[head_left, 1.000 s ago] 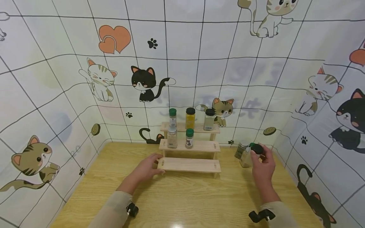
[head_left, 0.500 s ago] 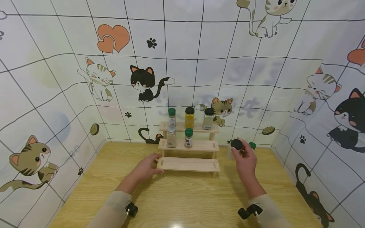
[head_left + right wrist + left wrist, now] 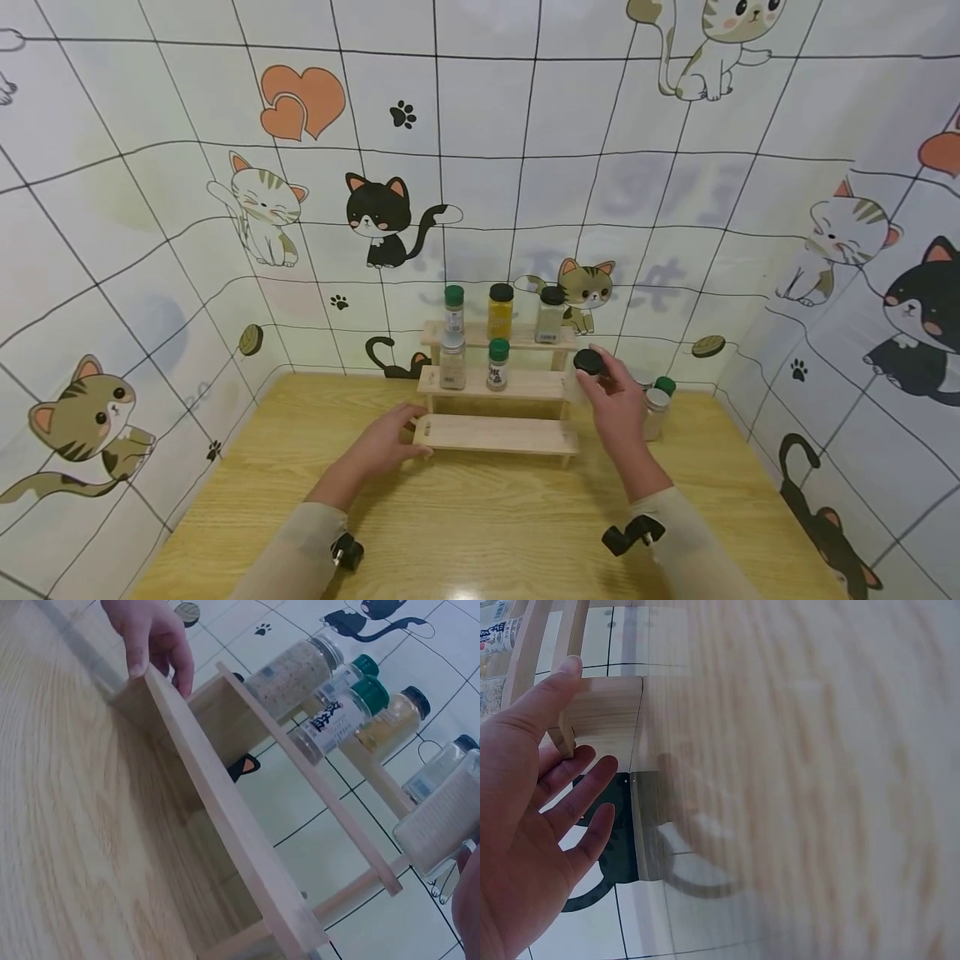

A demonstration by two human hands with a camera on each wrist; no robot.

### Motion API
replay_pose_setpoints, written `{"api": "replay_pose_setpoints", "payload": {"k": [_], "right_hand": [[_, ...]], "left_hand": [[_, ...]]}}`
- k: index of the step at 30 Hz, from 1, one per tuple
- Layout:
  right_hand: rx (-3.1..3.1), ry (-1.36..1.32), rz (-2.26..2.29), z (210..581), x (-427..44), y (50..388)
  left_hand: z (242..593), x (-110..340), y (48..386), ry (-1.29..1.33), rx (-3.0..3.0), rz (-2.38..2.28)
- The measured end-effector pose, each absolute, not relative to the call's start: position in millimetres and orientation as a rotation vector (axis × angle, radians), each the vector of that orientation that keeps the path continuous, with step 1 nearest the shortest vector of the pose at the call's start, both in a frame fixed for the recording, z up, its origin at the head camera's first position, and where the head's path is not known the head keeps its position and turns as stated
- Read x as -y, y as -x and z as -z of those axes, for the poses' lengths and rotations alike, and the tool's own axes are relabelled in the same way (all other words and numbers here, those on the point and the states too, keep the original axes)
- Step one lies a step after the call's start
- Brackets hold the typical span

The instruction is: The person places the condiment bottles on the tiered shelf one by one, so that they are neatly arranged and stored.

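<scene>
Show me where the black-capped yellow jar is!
In the head view, the yellow jar stands centrally on the wooden rack's top shelf, left of a pale, black-capped jar.

Labels | green-capped jar [image 3: 337, 718], middle shelf [image 3: 536, 384]: bold dark Chinese characters, I cannot read them surely | other jars [image 3: 550, 322]: print too small for me

Table [image 3: 480, 517]: wood-grain | on it: three-tier rack [image 3: 495, 433], loose jars [image 3: 656, 418] | rack's upper tiers: five shelved jars [image 3: 500, 317]

yellowish wood-grain table [image 3: 465, 517], white gridded wall covering [image 3: 483, 104], orange heart print [image 3: 321, 96], black-and-white cat print [image 3: 378, 204]
</scene>
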State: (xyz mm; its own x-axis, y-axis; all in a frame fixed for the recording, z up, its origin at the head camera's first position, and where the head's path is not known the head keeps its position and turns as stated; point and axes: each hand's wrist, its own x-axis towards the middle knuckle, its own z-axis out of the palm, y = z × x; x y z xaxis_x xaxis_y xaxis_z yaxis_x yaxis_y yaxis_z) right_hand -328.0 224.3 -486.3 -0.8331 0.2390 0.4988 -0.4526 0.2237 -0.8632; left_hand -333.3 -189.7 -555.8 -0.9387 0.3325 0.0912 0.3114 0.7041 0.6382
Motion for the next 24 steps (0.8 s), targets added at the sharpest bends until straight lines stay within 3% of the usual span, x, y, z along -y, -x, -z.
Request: {"api": "replay_pose_setpoints", "payload": {"k": [24], "right_hand": [[2.021,-0.205,-1.806,489,-184,368]], "left_hand": [[559,190,335,-0.544,-2.862,-1.063]]}}
